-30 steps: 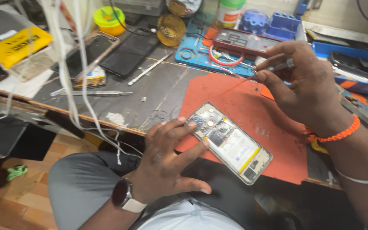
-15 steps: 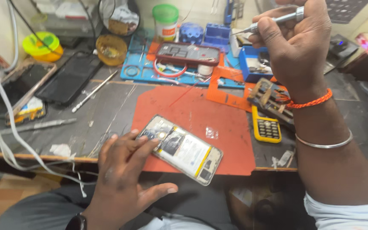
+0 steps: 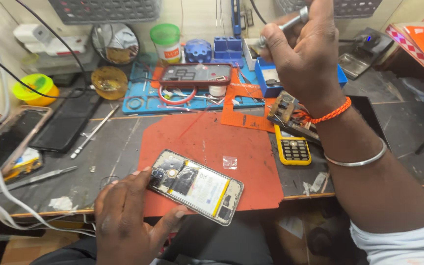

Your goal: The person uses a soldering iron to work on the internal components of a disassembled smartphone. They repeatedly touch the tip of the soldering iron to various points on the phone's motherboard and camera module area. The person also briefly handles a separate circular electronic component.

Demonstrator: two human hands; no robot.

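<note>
An opened smartphone (image 3: 197, 186) with its back cover off lies on an orange work mat (image 3: 212, 142) at the bench's front edge. My left hand (image 3: 126, 221) grips the phone's near-left end, thumb under its lower edge. My right hand (image 3: 305, 54) is raised far above the bench at the back, fingers closed around a slim metal screwdriver (image 3: 290, 22). An orange thread band and a metal bangle sit on that wrist.
A blue tray (image 3: 148, 100) at the back holds a red-cased phone (image 3: 195, 74) and small parts. A yellow keypad phone (image 3: 293, 147) lies right of the mat. Dark screens (image 3: 65, 125), a metal tool (image 3: 94, 131) and tweezers (image 3: 30, 179) lie left. White cables hang at far left.
My right hand has lifted with the screwdriver from over the mat up toward the back of the bench. My left hand has stayed on the phone. The view has swung to the right.
</note>
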